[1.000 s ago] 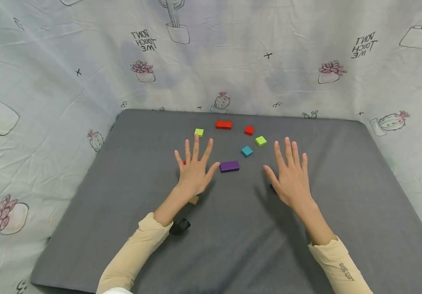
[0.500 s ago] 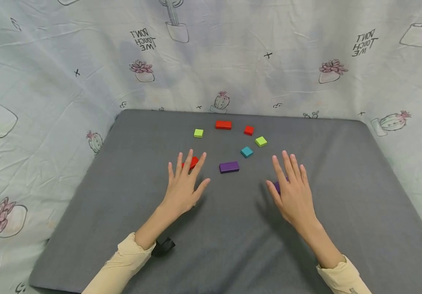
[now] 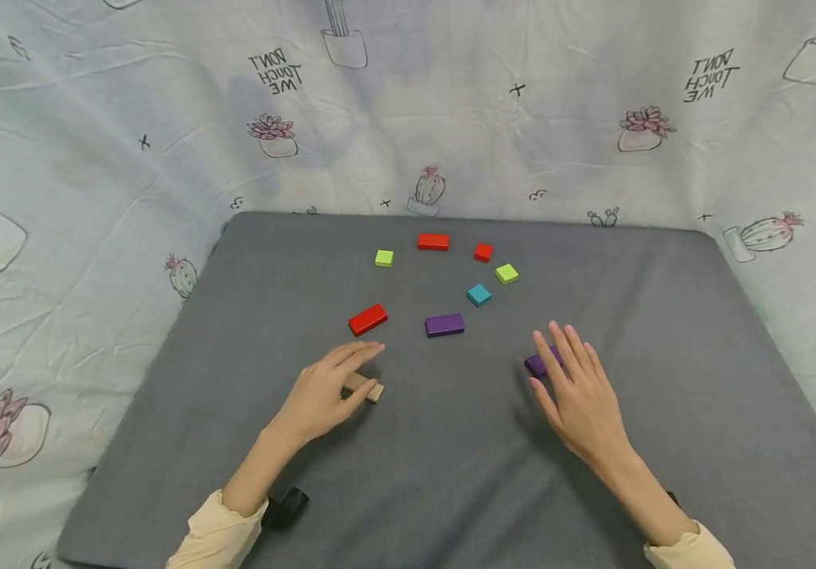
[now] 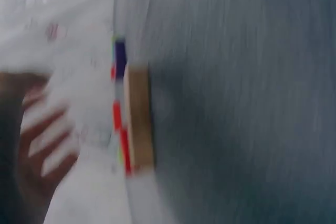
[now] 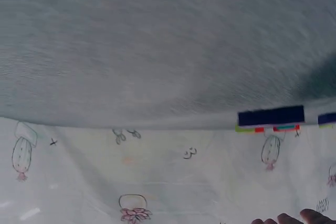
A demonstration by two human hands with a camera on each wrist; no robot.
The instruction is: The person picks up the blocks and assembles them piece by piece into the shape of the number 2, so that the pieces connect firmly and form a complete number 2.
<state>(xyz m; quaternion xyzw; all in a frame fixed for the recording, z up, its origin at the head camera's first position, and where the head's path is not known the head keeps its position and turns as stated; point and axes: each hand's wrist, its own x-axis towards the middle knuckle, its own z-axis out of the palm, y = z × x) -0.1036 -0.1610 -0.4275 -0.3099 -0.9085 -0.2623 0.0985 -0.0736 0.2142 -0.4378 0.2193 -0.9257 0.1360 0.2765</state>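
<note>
My left hand [image 3: 322,397] hovers beside a plain wooden block [image 3: 362,387]; its fingers reach past one side of the block and the thumb lies on the other. In the blurred left wrist view the wooden block [image 4: 139,119] stands apart from the spread fingers [image 4: 44,153]. My right hand [image 3: 581,407], fingers extended, is held over the right part of a purple block [image 3: 543,362], which it partly hides. Another purple block [image 3: 445,325] lies between the hands, and a red block [image 3: 368,319] just beyond the left fingertips.
Farther back on the grey table [image 3: 450,458] lie a teal block [image 3: 479,295], two lime green blocks [image 3: 506,273], a small red block [image 3: 483,252] and a longer red block [image 3: 433,242]. A printed curtain [image 3: 408,103] rises behind. Black camera gear [image 3: 287,507] shows below the left wrist.
Both hands have drawn back toward me. The left hand has turned and lowered to the wooden block, uncovering the red block; its spread fingers have come closer together. The blocks have stayed put.
</note>
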